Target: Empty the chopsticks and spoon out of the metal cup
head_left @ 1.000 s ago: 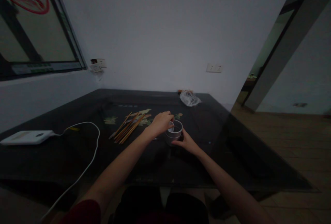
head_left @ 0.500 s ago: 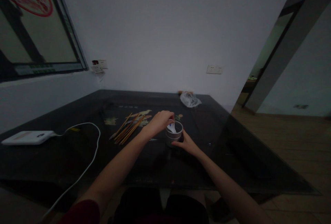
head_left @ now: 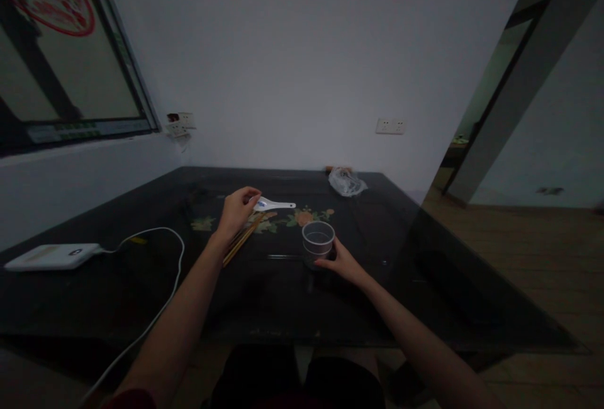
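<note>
A white soup spoon (head_left: 278,205) with a blue mark points its handle to the right. At its bowl end, the fingers of my left hand (head_left: 238,207) are pinched together on it. Below that hand and partly hidden by it and the wrist lie several wooden chopsticks (head_left: 243,242). My right hand (head_left: 343,262) wraps the right side of a grey metal cup (head_left: 315,248), thumb in front. The cup stands upright on the table, and I see nothing sticking out of it.
The dark glossy table (head_left: 368,308) has a floral pattern. A crumpled plastic bag (head_left: 346,182) lies near the wall. At the left, a white power bank (head_left: 54,257) trails a white cable (head_left: 178,270). A dark flat object (head_left: 455,286) lies on the right.
My left hand has moved left and away from the cup with the spoon, which was inside the cup before. My right hand has stayed on the cup.
</note>
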Action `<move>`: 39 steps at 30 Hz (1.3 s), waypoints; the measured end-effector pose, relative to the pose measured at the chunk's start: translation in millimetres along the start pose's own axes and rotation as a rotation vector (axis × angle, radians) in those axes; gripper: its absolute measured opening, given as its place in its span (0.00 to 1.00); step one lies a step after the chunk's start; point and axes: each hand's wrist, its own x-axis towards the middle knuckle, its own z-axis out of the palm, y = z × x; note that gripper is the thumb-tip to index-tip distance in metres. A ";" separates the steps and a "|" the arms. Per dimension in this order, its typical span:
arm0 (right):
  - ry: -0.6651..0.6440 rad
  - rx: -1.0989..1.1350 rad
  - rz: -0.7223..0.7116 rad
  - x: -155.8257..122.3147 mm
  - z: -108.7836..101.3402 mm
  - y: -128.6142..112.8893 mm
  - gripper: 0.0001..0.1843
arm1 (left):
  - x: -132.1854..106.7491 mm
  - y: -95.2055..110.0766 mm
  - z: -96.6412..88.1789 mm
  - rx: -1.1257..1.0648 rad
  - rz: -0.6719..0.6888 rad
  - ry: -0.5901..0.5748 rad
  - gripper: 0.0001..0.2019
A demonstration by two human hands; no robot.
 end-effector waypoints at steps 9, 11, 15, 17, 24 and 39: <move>0.003 0.014 0.049 -1.2 -0.2 2.1 0.46 | -25.2 -58.8 21.2 0.413 -0.177 -0.148 0.15; 0.000 0.011 0.052 -1.5 -0.1 0.6 0.45 | -25.3 -59.3 23.8 0.446 -0.206 -0.175 0.15; 0.002 0.000 0.047 -1.7 0.6 -4.9 0.45 | -25.9 -59.5 26.0 0.468 -0.221 -0.203 0.14; 0.008 -0.002 0.046 -1.6 1.2 -7.0 0.45 | -27.4 -58.4 25.9 0.469 -0.219 -0.203 0.14; 0.001 0.021 0.045 -2.1 3.0 -9.3 0.44 | -33.5 -47.8 23.9 0.526 -0.264 -0.312 0.13; 0.000 0.037 0.052 -1.2 1.4 -2.7 0.45 | -38.3 -49.5 17.6 0.592 -0.285 -0.480 0.13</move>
